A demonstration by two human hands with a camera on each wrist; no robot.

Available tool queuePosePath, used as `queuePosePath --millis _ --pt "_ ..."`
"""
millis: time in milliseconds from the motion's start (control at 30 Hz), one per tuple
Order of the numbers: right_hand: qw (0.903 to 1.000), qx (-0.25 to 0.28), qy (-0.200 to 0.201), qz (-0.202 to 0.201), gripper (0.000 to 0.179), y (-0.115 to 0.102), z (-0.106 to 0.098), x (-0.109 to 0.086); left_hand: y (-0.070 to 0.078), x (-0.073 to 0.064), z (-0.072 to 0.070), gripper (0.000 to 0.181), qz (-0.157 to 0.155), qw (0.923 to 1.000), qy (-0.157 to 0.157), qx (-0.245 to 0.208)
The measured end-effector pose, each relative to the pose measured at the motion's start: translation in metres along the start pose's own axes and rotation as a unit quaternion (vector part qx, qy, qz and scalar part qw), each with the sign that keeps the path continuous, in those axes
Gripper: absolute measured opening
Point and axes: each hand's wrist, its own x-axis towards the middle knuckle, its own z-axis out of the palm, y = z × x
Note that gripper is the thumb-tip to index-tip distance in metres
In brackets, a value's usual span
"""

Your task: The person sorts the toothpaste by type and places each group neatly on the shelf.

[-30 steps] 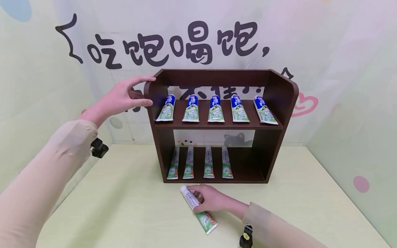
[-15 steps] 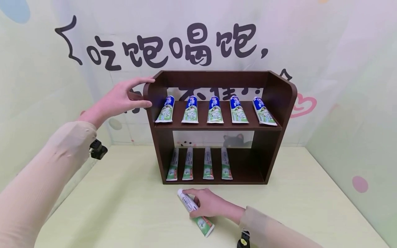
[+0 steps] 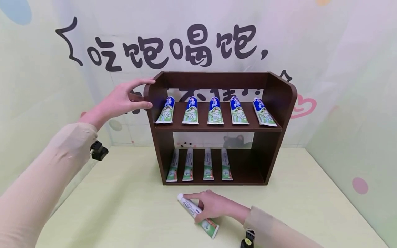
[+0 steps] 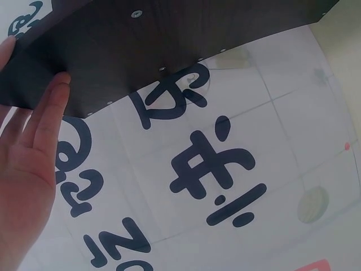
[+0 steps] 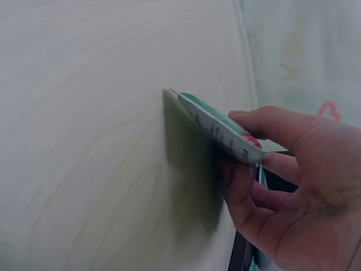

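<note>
My right hand [image 3: 214, 206] pinches a white and green toothpaste tube [image 3: 190, 207] between thumb and fingers, in front of a dark brown two-tier shelf [image 3: 214, 129]. The tube slants, white cap toward the back left and flat crimped end toward the front right. In the right wrist view the tube's flat end [image 5: 220, 132] stands out past the thumb, with a shadow on the table beneath. My left hand [image 3: 119, 100] touches the shelf's upper left side with extended fingers; the left wrist view shows fingertips against the outer side panel [image 4: 113, 62].
Several blue and green toothpaste tubes [image 3: 215, 112] lean in a row on the upper tier. Several grey and green tubes [image 3: 208, 165] stand at the left and middle of the lower tier. A pale table [image 3: 124, 206] meets printed walls behind and beside it.
The right hand and its tube have shifted slightly toward me, and the tube has turned a little, lying more crosswise. The left hand keeps its place on the shelf.
</note>
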Motion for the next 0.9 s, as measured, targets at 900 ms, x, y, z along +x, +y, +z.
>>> queuePosePath --millis 900 --pt "0.9458 0.320 0.056 0.003 0.067 0.030 -0.041 -0.022 -0.003 0.001 0.001 0.071 0.000 0.9999 0.002 0.010"
